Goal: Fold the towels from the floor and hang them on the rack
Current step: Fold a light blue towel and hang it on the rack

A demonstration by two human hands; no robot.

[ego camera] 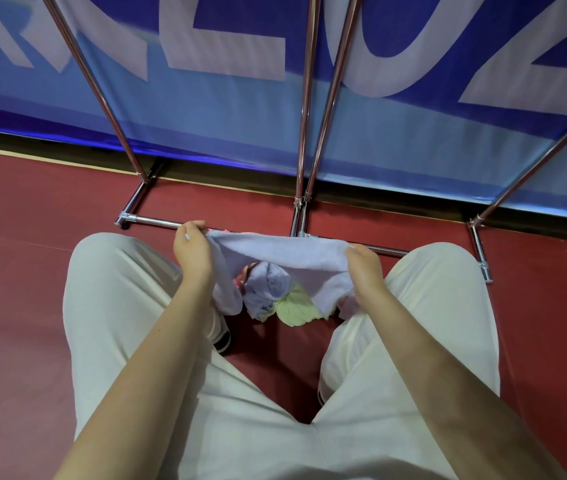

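- The person crouches at the centre of the frame, knees in pale trousers spread to either side, so the pile of towels (275,299) on the red floor (32,209) sits within easy reach between the feet.
- The left hand (192,250) pinches one upper corner of a lavender towel (285,252), and the right hand (365,268) grips the opposite end; each hand holds cloth firmly, not spread wide.
- Held apart like this, the towel's top edge is stretched taut across the middle of the frame, likely to straighten it before a fold.
- Its lower part hangs down over the pile, where a light green towel (295,308) and a crumpled bluish one show beneath.
- The chrome rack (309,133) stands just beyond the hands, its base bars on the floor and uprights running to the upper frame against a blue banner (240,116); no towel is seen hanging on the visible part.
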